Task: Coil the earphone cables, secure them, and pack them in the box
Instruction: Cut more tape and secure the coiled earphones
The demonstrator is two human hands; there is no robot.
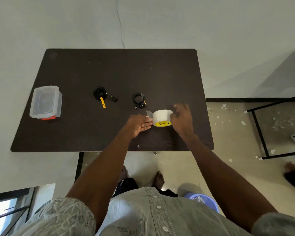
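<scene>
Two coiled black earphone cables lie on the dark table (109,74). The left coil (100,93) has a yellow strap sticking out of it. The right coil (138,98) lies just beyond the tape. A white tape roll (162,117) stands on edge near the table's right front. My right hand (181,119) grips its right side. My left hand (140,124) is at the roll's left side and pinches the loose clear tape end (149,114) between thumb and fingers, the other fingers straight. A clear plastic box (45,102) with a lid and a red latch sits at the far left.
A black metal frame (262,133) stands on the floor to the right. Paper scraps litter the floor there. A blue bin (203,200) sits by my feet. Another person's foot (289,167) shows at the right edge.
</scene>
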